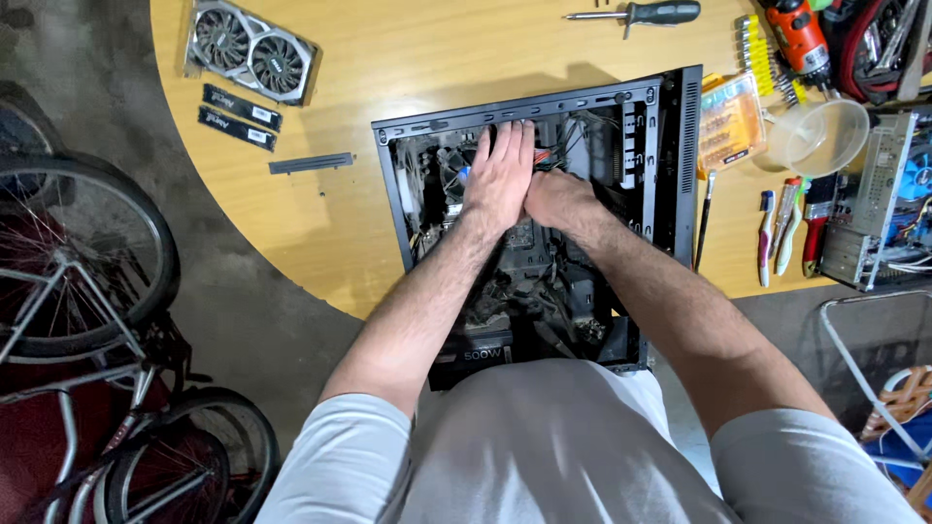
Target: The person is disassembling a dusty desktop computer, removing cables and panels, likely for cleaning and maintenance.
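Open black computer case (544, 233) lies on its side at the near edge of the round wooden tabletop (388, 68) | left hand (500, 180) flat, fingers extended, pressing beside the CPU cooler fan (454, 167) | right hand (558, 199) curled against it, grip unclear | advice: press evenly, keep cables clear | graphics card (252, 49), two RAM sticks (240, 116) far left.

Both hands are inside the open computer case (544, 233) on the wooden worktop (388, 58). The left hand (500, 180) lies flat, and the right hand (555, 199) touches it. A graphics card (250, 49) lies left of the case.
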